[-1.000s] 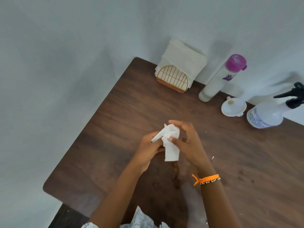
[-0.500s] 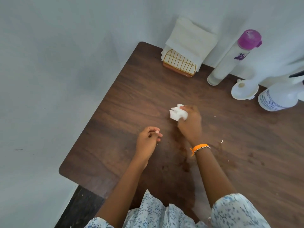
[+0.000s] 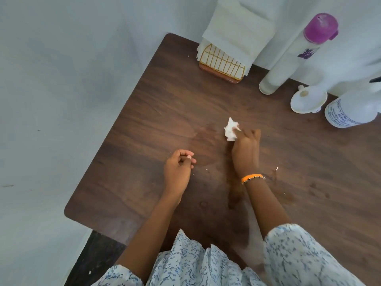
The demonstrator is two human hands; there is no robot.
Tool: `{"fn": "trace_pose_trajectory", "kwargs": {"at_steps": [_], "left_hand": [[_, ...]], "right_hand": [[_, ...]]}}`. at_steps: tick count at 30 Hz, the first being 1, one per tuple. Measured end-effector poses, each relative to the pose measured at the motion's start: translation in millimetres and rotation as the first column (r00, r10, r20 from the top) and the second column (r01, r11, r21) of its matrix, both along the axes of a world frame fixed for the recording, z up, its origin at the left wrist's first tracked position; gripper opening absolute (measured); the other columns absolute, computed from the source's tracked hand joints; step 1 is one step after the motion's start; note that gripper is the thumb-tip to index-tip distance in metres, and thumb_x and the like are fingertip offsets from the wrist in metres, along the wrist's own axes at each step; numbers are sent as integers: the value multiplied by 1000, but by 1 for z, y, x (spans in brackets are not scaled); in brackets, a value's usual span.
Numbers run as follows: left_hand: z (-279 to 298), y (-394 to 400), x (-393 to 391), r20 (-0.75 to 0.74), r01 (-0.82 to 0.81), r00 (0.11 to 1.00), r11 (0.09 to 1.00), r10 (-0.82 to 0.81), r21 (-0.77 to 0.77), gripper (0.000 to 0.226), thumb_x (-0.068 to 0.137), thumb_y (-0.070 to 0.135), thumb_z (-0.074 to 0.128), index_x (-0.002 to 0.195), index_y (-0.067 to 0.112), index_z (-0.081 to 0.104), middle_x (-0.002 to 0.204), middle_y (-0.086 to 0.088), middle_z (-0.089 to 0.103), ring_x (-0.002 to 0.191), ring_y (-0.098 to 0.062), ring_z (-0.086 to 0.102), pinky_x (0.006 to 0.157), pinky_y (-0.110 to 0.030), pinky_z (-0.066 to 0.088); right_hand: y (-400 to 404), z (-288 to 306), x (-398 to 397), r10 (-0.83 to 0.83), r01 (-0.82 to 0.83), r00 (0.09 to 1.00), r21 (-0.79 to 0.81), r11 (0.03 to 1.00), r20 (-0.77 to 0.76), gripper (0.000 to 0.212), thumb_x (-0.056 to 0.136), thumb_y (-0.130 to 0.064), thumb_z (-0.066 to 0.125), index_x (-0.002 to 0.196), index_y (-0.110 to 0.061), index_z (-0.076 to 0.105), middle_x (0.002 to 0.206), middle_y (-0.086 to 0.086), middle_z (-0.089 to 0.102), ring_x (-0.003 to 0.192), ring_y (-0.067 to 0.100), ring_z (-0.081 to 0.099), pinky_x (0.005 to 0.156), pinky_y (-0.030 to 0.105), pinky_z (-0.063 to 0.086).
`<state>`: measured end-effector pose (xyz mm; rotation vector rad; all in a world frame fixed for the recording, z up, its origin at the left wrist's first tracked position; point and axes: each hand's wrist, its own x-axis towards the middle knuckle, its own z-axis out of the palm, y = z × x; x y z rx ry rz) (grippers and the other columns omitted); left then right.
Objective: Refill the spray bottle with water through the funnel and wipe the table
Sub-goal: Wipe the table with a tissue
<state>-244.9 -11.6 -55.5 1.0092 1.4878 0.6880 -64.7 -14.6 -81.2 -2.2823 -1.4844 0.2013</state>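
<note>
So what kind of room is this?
Probably a plain room at home, though I can't be sure. A brown wooden table sits in a corner of white walls, holding a napkin holder, a purple-capped can and a spray bottle.

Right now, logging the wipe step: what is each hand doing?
Left hand: loosely curled, holding nothing, idle over the table.
Right hand: grips the crumpled tissue against the table.
</note>
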Motion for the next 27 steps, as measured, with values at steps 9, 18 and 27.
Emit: {"fn": "trace_pose_trajectory", "kwargs": {"at_steps": [9, 18, 27], "left_hand": [[-3, 10, -6, -12, -128, 991, 988, 130, 91, 21, 86, 2, 53, 95, 20, 57, 77, 5, 59, 64, -10, 58, 69, -23, 48], [-5, 6, -4, 11, -66, 998, 996, 66, 52, 18, 88, 0, 50, 92, 16, 58, 75, 1, 59, 62, -8, 54, 63, -13, 45], [-2, 7, -6, 3, -34, 999, 997, 34, 68, 18, 89, 3, 50, 86, 19, 58, 71, 2, 58, 60, -4, 52, 62, -10, 43]], "right_hand": [[-39, -16, -61, 527, -523, 846, 60, 850, -80, 33, 86, -3, 48, 115, -2, 64, 123, 9, 62, 98, 16, 44, 87, 30, 45], [-54, -5, -34, 181, -182, 979, 4, 983, 95, 44, 71, 7, 50, 113, -3, 63, 119, 15, 62, 88, 35, 51, 83, 32, 35], [-34, -6, 14, 81, -80, 996, -32, 996, 46, 45, 84, -11, 36, 120, -11, 62, 122, 15, 61, 102, 37, 55, 88, 27, 32]]}}
